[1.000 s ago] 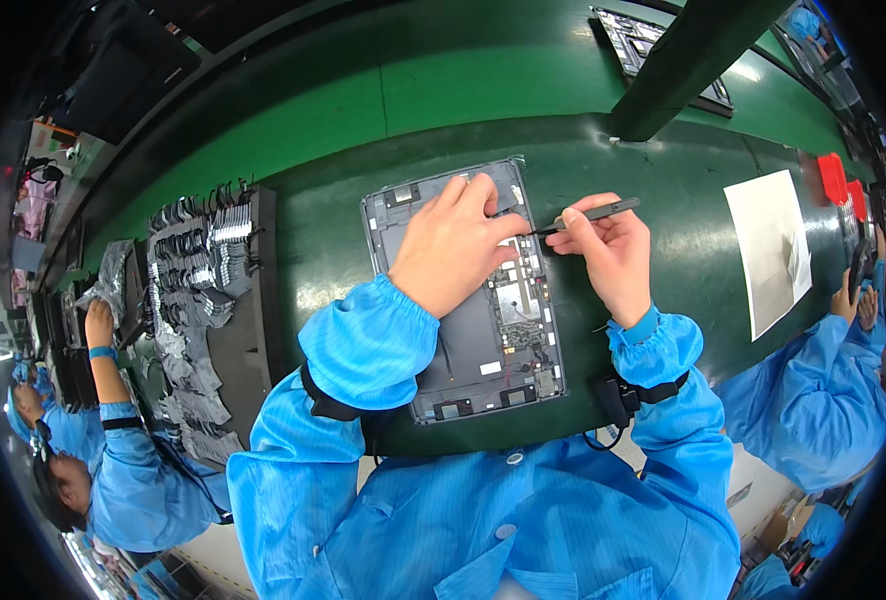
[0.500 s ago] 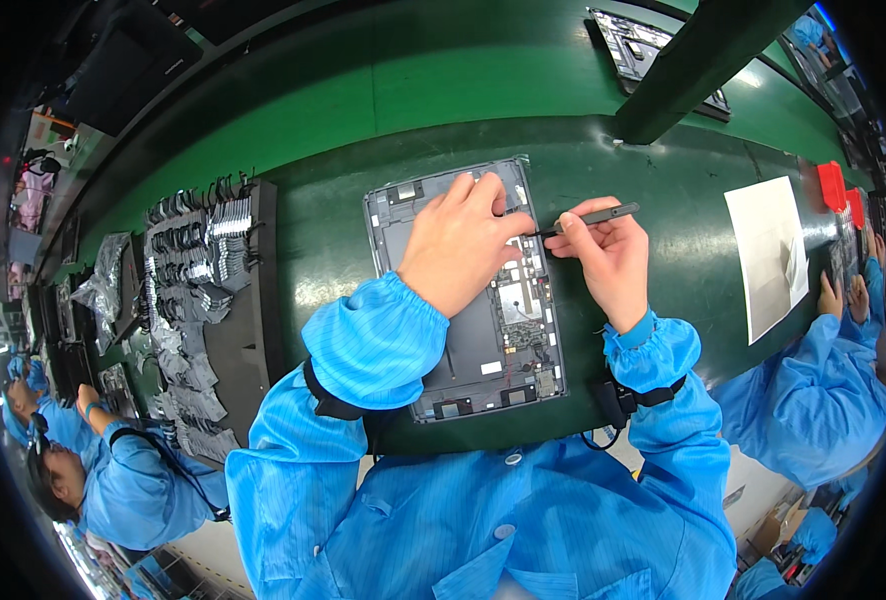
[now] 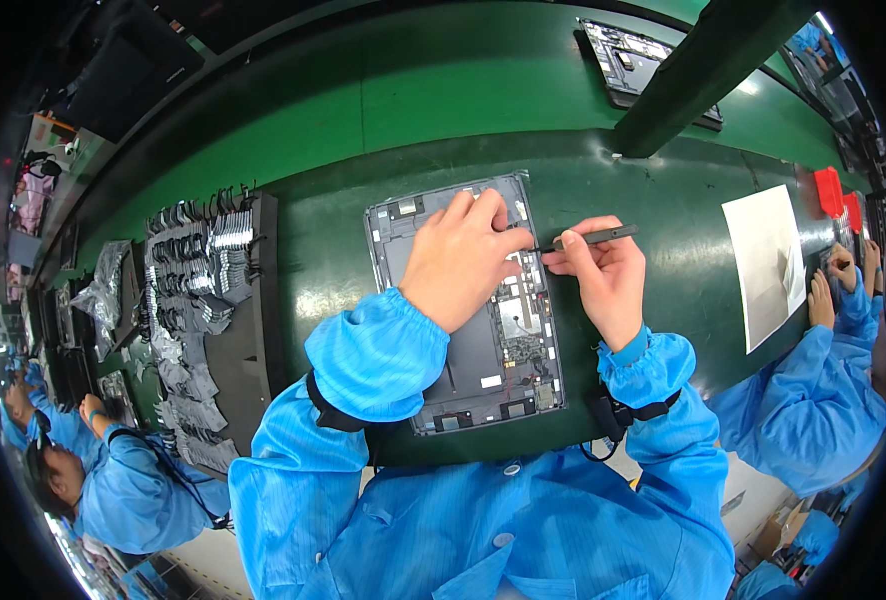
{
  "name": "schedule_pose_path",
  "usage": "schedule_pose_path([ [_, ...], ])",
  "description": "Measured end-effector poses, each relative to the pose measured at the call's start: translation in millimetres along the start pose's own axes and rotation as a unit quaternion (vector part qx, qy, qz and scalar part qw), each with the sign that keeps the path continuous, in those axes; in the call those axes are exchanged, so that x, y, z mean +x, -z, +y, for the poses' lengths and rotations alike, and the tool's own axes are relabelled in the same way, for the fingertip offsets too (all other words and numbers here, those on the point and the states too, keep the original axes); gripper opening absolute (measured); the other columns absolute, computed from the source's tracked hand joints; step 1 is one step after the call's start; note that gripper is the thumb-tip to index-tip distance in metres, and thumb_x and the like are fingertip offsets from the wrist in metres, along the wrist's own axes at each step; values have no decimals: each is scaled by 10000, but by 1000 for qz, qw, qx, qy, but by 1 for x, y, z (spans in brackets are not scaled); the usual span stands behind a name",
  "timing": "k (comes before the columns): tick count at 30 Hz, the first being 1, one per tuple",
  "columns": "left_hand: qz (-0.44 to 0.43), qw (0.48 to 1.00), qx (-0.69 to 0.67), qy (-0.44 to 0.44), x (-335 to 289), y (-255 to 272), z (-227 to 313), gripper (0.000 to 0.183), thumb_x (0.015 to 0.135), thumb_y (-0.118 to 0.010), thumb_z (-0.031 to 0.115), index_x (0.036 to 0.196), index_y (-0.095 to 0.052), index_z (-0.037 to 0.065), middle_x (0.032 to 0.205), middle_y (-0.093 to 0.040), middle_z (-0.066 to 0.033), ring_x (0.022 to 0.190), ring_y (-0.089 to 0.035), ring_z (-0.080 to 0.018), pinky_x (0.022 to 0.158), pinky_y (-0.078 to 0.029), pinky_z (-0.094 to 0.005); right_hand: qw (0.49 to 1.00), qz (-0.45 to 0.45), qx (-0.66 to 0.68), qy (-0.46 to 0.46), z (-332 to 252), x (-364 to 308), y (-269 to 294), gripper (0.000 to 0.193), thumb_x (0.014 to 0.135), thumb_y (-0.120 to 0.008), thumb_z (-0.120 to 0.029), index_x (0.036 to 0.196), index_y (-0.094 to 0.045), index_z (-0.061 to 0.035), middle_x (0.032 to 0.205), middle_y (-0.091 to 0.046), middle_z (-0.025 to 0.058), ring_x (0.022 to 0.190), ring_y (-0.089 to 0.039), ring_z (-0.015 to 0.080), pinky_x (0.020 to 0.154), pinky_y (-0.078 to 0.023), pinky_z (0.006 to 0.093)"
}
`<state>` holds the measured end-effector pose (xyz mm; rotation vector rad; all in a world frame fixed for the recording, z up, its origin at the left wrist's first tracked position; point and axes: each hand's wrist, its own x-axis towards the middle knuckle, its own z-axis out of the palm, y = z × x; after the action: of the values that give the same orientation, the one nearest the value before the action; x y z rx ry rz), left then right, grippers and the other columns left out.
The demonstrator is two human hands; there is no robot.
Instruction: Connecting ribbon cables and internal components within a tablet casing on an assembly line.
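Note:
An opened flat electronic device [image 3: 471, 350], like a laptop base or tablet, lies on the green bench before me, its circuit board exposed along the right side. My left hand [image 3: 463, 255] rests over its upper part, fingers bent, thumb and forefinger close together at the right edge; anything between them is hidden. Held like a pen in my right hand [image 3: 608, 285] is a slim dark grey tool [image 3: 608, 235]. Its thin dark tip points left and meets the device's right edge beside my left thumb. Whether the tool is tweezers is too small to tell.
Left of the device stands a dark tray [image 3: 248, 345] with rows of small silver-grey cabled parts. A white sheet [image 3: 763, 265] and red bins [image 3: 829, 192] are at the right. A dark post [image 3: 693, 85] rises before another opened device [image 3: 623, 60]. Co-workers sit on both sides.
The view has shifted a little, so the bench appears lower. Both my hands remain at the same edge of the device, the tool slightly flatter. The right co-worker's hands have moved.

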<state>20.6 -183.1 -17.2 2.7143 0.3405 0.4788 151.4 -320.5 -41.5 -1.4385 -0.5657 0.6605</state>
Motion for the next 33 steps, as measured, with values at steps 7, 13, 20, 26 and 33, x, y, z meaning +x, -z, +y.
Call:
schedule_pose_path([
  [7,-21,1000,2,16,1,5,1,264,684,-782,223,936,-711,193,932,-508,-5,919,-544,-206,748,-503,-343,1000,-5,5,-10,-1,2,0,108,911,-613,-21,967,-549,45,825,-656,129,771,-698,196,674,-586,275],
  [13,-21,1000,3,16,0,4,1,271,681,-784,215,940,-709,195,931,-504,0,915,-540,-205,744,-506,-346,1000,-8,-9,-18,-1,1,0,109,912,-611,-22,972,-550,46,826,-657,136,769,-698,197,675,-586,275],
  [20,-17,1000,11,11,2,2,1,264,684,-781,215,934,-698,197,937,-500,1,911,-536,-211,721,-518,-344,1000,-10,-7,-6,4,4,2,110,910,-612,-21,976,-557,47,829,-663,133,769,-697,188,673,-582,269],
  [26,-32,999,22,11,1,4,5,257,698,-773,222,941,-691,201,950,-501,-2,921,-536,-213,731,-517,-349,1000,-19,4,-2,3,1,3,126,912,-613,-22,994,-549,49,830,-661,127,780,-693,181,688,-583,271],
  [33,-52,998,29,12,2,4,5,240,724,-757,227,948,-678,198,961,-499,-8,956,-529,-214,746,-515,-361,989,-65,-117,70,-28,-3,29,160,986,-486,-124,1048,-508,22,792,-623,83,749,-638,185,671,-499,327],
])
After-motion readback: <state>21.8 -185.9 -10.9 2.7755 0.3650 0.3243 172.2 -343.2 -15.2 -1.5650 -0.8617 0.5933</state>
